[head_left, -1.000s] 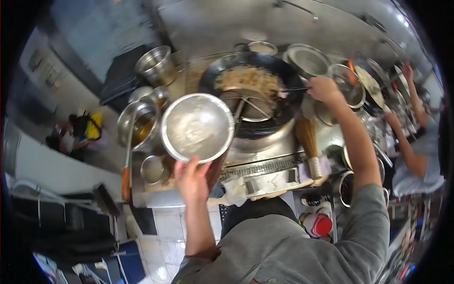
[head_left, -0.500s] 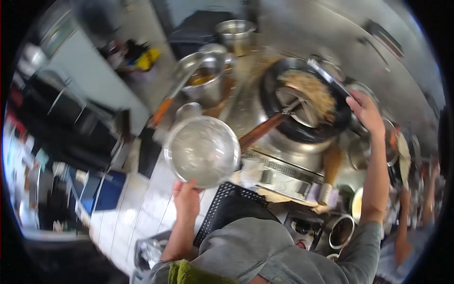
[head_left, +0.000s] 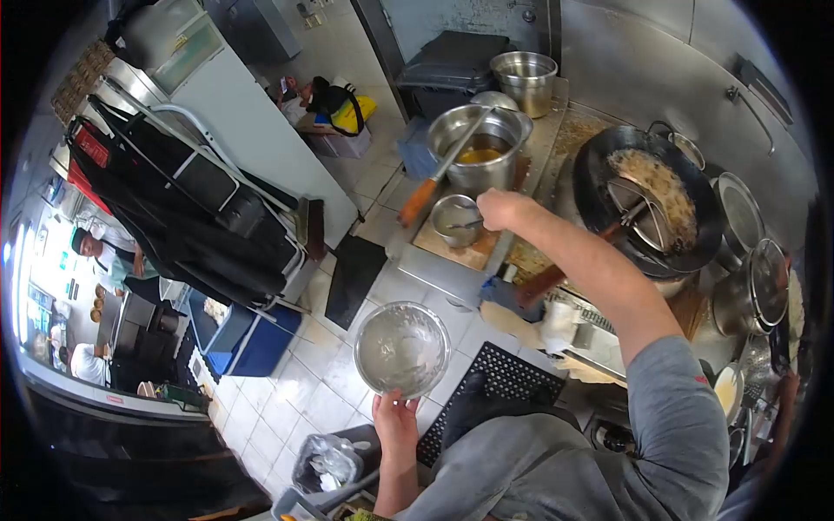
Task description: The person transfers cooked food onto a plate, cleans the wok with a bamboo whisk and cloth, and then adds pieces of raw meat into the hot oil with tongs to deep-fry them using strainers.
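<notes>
My left hand [head_left: 396, 423] grips the near rim of a metal bowl [head_left: 402, 350], which has whitish residue inside and is held over the tiled floor. My right hand [head_left: 506, 211] is closed on metal tongs [head_left: 470, 223], whose tips reach into a small metal pot [head_left: 454, 220] on the counter. Behind that pot, a large pot [head_left: 480, 149] holds orange liquid, with a wooden-handled ladle [head_left: 446, 165] across its rim. To the right, a black wok [head_left: 598, 187] contains bubbling oil with light brown food, and a wooden-handled strainer [head_left: 642, 217] rests in it.
A tall steel pot [head_left: 524, 84] stands at the back beside a black bin [head_left: 453, 62]. Lidded pots [head_left: 752, 289] are at the right. A lined trash bin [head_left: 327, 462] and a perforated black mat [head_left: 498, 388] lie below. Two people [head_left: 89, 244] are visible far left.
My right hand has moved left from beside the wok to the small pot. The bowl in my left hand now sits lower in view. My head view has shifted, showing more at the left.
</notes>
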The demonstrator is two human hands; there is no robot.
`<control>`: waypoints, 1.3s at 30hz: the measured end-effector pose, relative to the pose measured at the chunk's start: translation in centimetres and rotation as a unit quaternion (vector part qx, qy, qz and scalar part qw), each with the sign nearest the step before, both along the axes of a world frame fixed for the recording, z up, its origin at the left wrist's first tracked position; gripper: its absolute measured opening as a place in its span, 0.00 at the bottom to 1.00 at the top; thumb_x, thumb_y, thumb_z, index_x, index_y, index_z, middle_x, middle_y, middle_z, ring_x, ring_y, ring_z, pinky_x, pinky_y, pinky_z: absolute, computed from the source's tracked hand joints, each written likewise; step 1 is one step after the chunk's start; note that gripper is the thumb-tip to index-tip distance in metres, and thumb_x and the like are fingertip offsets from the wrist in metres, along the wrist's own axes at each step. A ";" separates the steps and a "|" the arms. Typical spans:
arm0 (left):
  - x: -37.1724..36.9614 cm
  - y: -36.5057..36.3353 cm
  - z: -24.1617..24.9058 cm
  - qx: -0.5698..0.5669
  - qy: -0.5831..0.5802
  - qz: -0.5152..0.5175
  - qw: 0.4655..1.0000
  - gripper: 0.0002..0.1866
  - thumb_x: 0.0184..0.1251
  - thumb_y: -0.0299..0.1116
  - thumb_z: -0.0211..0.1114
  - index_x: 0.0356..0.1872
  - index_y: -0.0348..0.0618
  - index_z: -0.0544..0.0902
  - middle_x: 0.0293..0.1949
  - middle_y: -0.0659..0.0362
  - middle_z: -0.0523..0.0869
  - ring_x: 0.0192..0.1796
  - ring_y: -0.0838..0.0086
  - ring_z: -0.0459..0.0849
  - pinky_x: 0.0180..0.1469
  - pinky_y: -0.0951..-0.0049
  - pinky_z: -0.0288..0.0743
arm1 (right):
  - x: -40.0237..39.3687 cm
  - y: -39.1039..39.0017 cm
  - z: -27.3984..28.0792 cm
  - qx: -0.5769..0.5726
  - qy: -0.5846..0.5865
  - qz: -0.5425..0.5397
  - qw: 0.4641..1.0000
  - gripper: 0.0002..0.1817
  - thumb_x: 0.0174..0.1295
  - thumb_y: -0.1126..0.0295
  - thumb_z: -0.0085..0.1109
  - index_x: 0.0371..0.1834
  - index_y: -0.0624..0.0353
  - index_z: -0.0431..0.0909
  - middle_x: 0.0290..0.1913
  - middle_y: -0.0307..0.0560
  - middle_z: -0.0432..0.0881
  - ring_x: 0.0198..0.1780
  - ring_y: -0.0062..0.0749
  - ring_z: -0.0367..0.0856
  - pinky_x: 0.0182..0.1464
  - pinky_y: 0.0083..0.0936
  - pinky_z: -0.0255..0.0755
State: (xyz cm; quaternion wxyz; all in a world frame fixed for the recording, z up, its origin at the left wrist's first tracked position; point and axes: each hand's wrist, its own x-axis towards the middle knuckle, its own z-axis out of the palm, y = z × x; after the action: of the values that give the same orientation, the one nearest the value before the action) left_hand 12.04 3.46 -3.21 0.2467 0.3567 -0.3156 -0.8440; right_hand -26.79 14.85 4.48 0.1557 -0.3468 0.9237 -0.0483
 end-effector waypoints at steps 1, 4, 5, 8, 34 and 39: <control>-0.3 -1.2 0.3 -0.001 0.001 -0.003 1.000 0.13 0.56 0.22 0.55 0.44 0.40 0.73 0.43 0.58 0.80 0.44 0.69 0.81 0.46 0.63 0.78 | 0.0 -1.2 -0.6 0.008 -0.010 -0.010 1.000 0.13 0.52 0.74 0.55 0.40 0.68 0.81 0.42 0.61 0.82 0.44 0.51 0.82 0.45 0.40 0.77; -1.0 -4.7 1.1 -0.037 -0.008 -0.016 0.999 0.14 0.55 0.23 0.55 0.44 0.40 0.74 0.43 0.57 0.81 0.46 0.68 0.81 0.47 0.64 0.79 | -0.2 -3.5 -0.9 0.007 -0.139 -0.126 0.982 0.15 0.54 0.64 0.60 0.37 0.67 0.81 0.39 0.61 0.82 0.41 0.53 0.82 0.43 0.40 0.76; -1.4 -6.1 0.7 -0.036 -0.010 -0.023 0.999 0.14 0.55 0.23 0.55 0.44 0.40 0.74 0.43 0.57 0.81 0.46 0.68 0.81 0.47 0.64 0.79 | -0.2 -3.6 -0.7 0.008 -0.141 -0.133 0.981 0.15 0.54 0.64 0.60 0.37 0.67 0.81 0.39 0.61 0.82 0.41 0.53 0.82 0.43 0.40 0.76; -2.9 -9.7 -0.4 -0.055 0.001 -0.081 0.995 0.13 0.56 0.21 0.56 0.43 0.38 0.76 0.40 0.56 0.82 0.44 0.69 0.82 0.48 0.64 0.79 | 1.5 -1.1 1.1 -0.049 0.033 -0.058 0.997 0.21 0.57 0.58 0.60 0.49 0.61 0.78 0.41 0.57 0.82 0.44 0.52 0.80 0.47 0.41 0.74; 19.1 25.3 -2.4 -0.052 0.042 -0.998 -0.011 0.14 0.59 0.23 0.57 0.47 0.33 0.76 0.45 0.52 0.82 0.45 0.66 0.83 0.46 0.62 0.80 | 74.0 -0.7 -26.0 -0.525 -0.026 -0.843 0.114 0.14 0.59 0.61 0.56 0.31 0.62 0.80 0.21 0.40 0.77 0.19 0.24 0.73 0.20 0.23 0.69; 35.9 24.9 -7.4 0.007 0.455 -0.889 -0.046 0.10 0.61 0.33 0.62 0.40 0.40 0.75 0.36 0.59 0.77 0.38 0.71 0.79 0.44 0.67 0.79 | 76.3 -0.5 -27.0 -0.575 -0.004 -0.814 0.076 0.10 0.58 0.63 0.57 0.29 0.59 0.79 0.22 0.38 0.77 0.19 0.22 0.70 0.21 0.19 0.65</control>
State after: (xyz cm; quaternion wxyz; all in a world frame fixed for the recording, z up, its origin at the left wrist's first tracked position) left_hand 47.91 28.33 -10.61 0.6202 0.6796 0.1847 0.3455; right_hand 49.49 14.31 -22.52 -0.2234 0.6366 0.3244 -0.6630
